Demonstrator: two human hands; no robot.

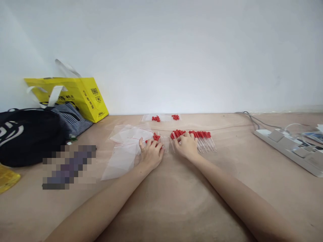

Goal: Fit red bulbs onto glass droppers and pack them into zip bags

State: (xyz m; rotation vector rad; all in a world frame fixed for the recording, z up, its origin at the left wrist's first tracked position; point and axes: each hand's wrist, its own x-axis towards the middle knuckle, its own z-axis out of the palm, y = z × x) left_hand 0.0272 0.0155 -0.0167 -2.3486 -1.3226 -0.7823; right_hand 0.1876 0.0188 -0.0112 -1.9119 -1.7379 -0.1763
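Note:
My left hand [152,154] reaches over a small pile of loose red rubber bulbs [155,136], its little finger stuck out and the other fingers bent down apart. Beside its thumb lies a row of bare clear glass tubes [166,144]. My right hand [188,145] is closed, thumb and fingertips on a thin glass tube [174,146] at the end of that row; the fingers partly cover it. Red-capped droppers [202,134] lie side by side to the right of this hand, some hidden behind it.
Clear plastic zip bags [119,161] lie left of my left hand. Farther back is another clear bag [165,117] with two red clusters. A yellow bag [85,97], a striped pouch [67,117] and a black bag [30,137] stand left. A power strip [285,148] with cables lies right.

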